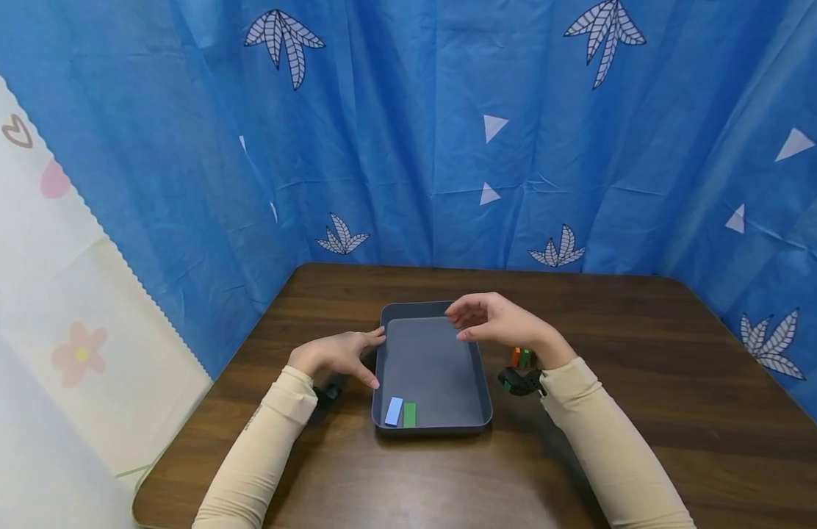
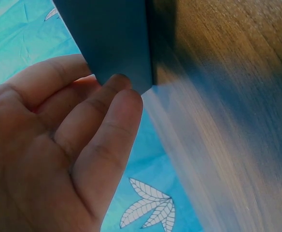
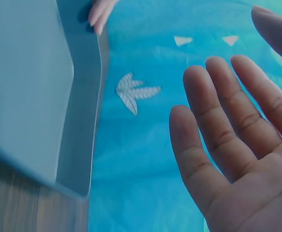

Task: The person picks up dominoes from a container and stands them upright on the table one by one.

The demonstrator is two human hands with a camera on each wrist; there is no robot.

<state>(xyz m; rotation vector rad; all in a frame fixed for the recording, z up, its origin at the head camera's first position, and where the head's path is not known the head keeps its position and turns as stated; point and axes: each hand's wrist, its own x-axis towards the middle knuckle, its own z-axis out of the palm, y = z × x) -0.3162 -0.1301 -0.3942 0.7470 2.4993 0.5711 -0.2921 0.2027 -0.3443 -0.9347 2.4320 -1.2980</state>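
A dark grey rectangular tray [image 1: 435,367] lies in the middle of the table. Inside its near left corner are a light blue block [image 1: 394,411] and a green block [image 1: 410,414], side by side. My left hand [image 1: 342,354] is at the tray's left side, its fingertips at the rim. The left wrist view shows the fingers [image 2: 107,125] loosely bent against or very close to the tray's outer wall [image 2: 117,43]; contact is uncertain. Above the far right part of the tray hovers my right hand [image 1: 497,319], holding nothing, its fingers [image 3: 218,121] relaxed and spread.
On the table [image 1: 620,367], right of the tray, an orange block [image 1: 516,357] and a dark green block [image 1: 525,358] stand partly hidden by the right wrist. Blue curtains [image 1: 408,132] hang behind the far table edge, and a pale cloth [image 1: 71,294] hangs at the left.
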